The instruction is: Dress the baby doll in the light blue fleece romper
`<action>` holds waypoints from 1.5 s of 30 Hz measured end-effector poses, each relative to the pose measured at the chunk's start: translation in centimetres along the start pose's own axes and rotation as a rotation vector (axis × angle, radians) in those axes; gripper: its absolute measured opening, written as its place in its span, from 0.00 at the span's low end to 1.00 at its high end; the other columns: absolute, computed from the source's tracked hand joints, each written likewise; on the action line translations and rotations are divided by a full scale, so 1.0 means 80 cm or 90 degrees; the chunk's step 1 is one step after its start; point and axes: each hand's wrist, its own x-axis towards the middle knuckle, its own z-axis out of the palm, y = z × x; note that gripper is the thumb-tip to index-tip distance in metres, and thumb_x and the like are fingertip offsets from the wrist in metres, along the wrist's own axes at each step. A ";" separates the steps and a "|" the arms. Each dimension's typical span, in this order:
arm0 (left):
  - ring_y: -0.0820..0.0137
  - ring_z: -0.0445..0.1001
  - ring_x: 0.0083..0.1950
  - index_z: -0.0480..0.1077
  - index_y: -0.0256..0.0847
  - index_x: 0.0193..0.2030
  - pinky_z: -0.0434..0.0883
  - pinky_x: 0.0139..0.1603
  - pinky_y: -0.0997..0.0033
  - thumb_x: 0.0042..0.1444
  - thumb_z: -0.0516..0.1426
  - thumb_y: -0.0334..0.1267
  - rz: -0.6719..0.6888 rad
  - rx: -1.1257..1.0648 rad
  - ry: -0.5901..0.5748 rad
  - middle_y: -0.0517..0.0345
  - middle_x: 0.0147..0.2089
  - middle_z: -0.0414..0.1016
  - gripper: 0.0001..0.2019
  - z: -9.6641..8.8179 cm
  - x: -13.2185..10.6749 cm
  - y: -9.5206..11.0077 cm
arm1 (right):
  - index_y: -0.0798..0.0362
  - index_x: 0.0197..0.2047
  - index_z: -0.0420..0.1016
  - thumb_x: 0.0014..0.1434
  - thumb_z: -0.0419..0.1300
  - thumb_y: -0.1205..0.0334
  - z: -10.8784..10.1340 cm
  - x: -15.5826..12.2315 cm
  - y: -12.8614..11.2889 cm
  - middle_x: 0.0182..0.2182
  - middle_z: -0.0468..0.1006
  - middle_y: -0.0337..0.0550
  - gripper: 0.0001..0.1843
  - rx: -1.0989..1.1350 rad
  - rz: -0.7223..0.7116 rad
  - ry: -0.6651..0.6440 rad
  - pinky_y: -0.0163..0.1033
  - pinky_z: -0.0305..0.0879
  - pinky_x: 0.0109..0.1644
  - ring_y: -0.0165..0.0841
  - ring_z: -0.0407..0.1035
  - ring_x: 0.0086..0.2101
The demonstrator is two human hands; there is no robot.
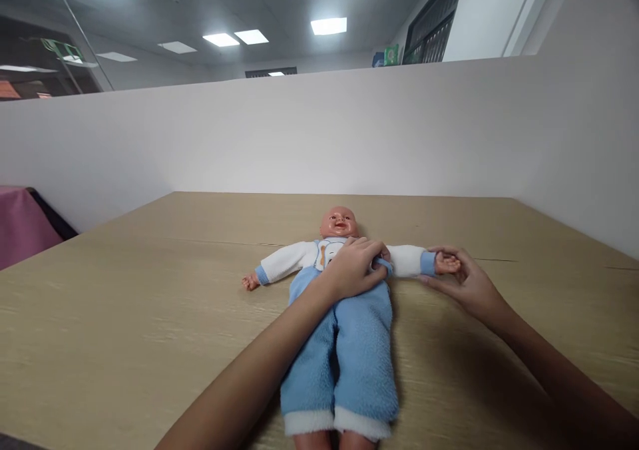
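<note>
A baby doll (364, 343) lies on its back on the wooden table, its head toward the far wall and both arms spread out. It wears a fuzzy blue and white outfit with blue cuffs. My left hand (355, 267) rests across the doll's chest, its fingers closed on the blue strap edge (383, 263) near the armpit. At the right, my right hand (466, 283) is closed around the end of the doll's outstretched arm, thumb below and fingers above the blue cuff (428, 263). My left forearm covers part of the doll's trousers.
The wooden table (150, 290) reaches back to a white partition (319, 130), with a white wall at the right. Pink cloth (24, 227) on something with a black edge stands beyond the table's left side.
</note>
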 end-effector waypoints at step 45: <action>0.62 0.70 0.46 0.71 0.43 0.39 0.68 0.51 0.60 0.49 0.60 0.30 0.004 -0.152 0.218 0.54 0.43 0.71 0.10 -0.006 -0.017 0.001 | 0.43 0.56 0.70 0.72 0.60 0.54 0.111 -0.019 -0.051 0.54 0.68 0.48 0.12 0.009 -0.241 -0.135 0.54 0.66 0.58 0.45 0.66 0.53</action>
